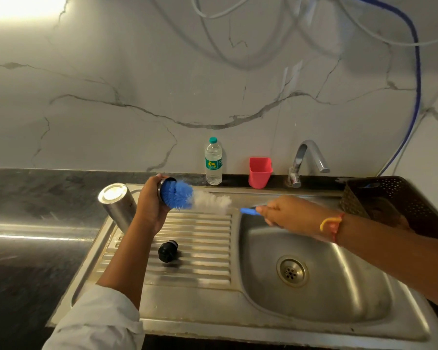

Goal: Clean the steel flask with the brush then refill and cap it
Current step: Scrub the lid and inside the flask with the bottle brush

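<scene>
Flask (119,209) sits left of centre, tilted with its base toward the upper left and its mouth toward the right. The left hand (149,207) is curled round its neck end. The brush (187,197) meets the mouth with its blue bristles, the white ones trailing outside; how far it is inside I cannot tell. The right hand (288,213) is closed tight round the blue handle, above the sink (339,311). Since the grip is only at the neck, a hard push of the brush could probably twist the smooth steel loose and drop it on the draining board (202,271). Springy bristles may also flick water as they pull out. The black cap (168,251) lies on the ridges just below the left forearm, and a nudge could roll it toward the basin. Around the steel sink runs a dark stone counter (23,198). Along its back edge stand a water bottle (213,162), a red cup (259,173) and a tap (310,157). A dark perforated basket (390,195) sits at the right. Behind is a veined marble wall (137,84), with hoses (416,72) looping across the upper right.
</scene>
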Demonstrator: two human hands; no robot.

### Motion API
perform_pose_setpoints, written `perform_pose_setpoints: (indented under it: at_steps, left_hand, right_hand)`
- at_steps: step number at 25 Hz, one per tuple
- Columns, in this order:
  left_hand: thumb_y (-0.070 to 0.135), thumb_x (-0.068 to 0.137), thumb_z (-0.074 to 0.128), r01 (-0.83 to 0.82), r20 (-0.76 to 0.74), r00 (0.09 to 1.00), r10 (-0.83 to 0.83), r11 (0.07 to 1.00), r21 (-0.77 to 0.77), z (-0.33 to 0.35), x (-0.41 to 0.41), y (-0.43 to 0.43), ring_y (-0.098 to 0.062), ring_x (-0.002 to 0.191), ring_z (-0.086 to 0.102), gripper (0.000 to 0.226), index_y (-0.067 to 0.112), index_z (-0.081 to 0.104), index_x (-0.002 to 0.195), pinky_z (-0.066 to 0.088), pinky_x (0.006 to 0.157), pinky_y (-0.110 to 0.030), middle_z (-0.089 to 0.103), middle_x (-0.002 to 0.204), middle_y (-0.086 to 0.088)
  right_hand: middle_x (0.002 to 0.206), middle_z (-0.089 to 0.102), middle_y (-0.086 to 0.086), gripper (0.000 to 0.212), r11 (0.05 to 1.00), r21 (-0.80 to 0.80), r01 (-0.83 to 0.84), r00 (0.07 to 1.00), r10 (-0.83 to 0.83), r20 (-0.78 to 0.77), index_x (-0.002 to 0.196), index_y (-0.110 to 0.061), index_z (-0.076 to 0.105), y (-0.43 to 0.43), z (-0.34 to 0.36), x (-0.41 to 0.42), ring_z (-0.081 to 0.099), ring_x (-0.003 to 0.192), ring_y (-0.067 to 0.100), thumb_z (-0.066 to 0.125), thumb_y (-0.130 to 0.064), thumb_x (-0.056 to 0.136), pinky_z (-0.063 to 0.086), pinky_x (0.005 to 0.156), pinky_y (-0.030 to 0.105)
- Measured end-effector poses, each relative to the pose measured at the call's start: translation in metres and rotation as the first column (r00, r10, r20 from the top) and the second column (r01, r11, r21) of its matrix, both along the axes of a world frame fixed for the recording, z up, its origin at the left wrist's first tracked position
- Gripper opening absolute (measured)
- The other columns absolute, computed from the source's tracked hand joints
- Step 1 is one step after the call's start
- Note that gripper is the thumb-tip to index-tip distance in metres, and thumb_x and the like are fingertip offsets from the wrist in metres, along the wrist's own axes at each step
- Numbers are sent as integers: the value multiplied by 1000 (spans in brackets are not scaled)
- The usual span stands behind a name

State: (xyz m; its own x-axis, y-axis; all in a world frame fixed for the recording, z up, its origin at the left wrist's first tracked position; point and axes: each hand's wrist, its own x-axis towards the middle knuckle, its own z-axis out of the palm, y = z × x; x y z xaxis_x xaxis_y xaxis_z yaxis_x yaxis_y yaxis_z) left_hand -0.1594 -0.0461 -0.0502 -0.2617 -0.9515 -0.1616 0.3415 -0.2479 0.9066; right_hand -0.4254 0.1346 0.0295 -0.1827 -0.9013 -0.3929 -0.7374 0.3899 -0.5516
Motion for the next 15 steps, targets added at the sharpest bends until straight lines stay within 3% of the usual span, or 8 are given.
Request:
perform_pose_setpoints:
  at_steps: [2, 4, 7, 9, 11, 12, 13, 15]
  left_hand:
    - [35, 99, 51, -1, 18, 1000, 0, 1000, 31, -4, 5, -1, -22, 94, 69, 29, 12, 61, 114, 56, 81, -36, 69, 103, -11]
    - [36, 98, 52, 7, 158, 987, -18, 997, 74, -8, 7, -3, -22, 89, 68, 33, 10, 60, 117, 54, 74, -34, 68, 107, -14]
    - [36, 101, 51, -40, 329, 944, -29, 979, 200, -13, 3, -1, -19, 71, 64, 31, 9, 63, 111, 51, 56, -27, 70, 90, -11]
    - [37, 101, 51, -75, 359, 933, -20, 965, 249, -11, 4, -1, -18, 70, 63, 31, 10, 64, 109, 50, 53, -26, 70, 90, -10]
    - [39, 99, 54, -91, 370, 929, 18, 979, 180, -10, 10, -5, -21, 79, 65, 30, 12, 64, 110, 54, 64, -32, 70, 102, -13]
    - [39, 95, 57, -103, 361, 931, 56, 988, 112, -8, 14, -8, -23, 85, 66, 30, 14, 64, 109, 56, 71, -37, 69, 108, -16]
    - [41, 90, 60, -94, 337, 938, 78, 995, 32, -7, 18, -9, -26, 90, 67, 32, 14, 65, 107, 57, 75, -40, 68, 112, -17]
    - [40, 84, 63, -45, 183, 981, 59, 996, -79, -6, 25, -9, -25, 90, 67, 31, 13, 67, 100, 57, 76, -39, 67, 102, -16]
  right_hand:
    - [58, 46, -7, 43, 903, -341, -261, 887, 85, -454, 72, -25, 56, -1, -2, -2, 39, 46, 8, 38, -51, 102, 30, 46, 23]
    - [58, 48, -4, 41, 702, -468, -537, 633, -31, -773, 74, -24, 59, -3, 0, -9, 43, 44, 14, 42, -50, 102, 30, 41, 27]
    - [61, 53, -1, 29, 407, -384, -829, 379, -96, -921, 76, -21, 64, -9, 8, -12, 50, 48, 20, 63, -43, 94, 24, 47, 26]
    - [63, 54, -4, 32, 433, -346, -832, 374, -23, -927, 79, -22, 64, -14, 10, -12, 50, 51, 18, 55, -47, 98, 26, 48, 27]
    - [58, 52, -9, 45, 712, -454, -536, 687, 56, -724, 75, -25, 64, -18, 5, -3, 47, 50, 13, 42, -54, 101, 30, 49, 28]
    - [54, 51, -11, 48, 866, -417, -276, 888, 63, -456, 73, -24, 65, -19, 4, 2, 45, 50, 10, 42, -55, 100, 32, 51, 27]
    - [52, 49, -12, 47, 964, -264, -33, 992, 0, -125, 75, -21, 68, -18, 0, 7, 43, 50, 9, 46, -55, 99, 34, 51, 26]
    - [56, 46, -9, 43, 959, 230, 169, 887, -249, 390, 85, -14, 70, -4, -5, 18, 35, 47, 8, 55, -52, 96, 30, 43, 20]
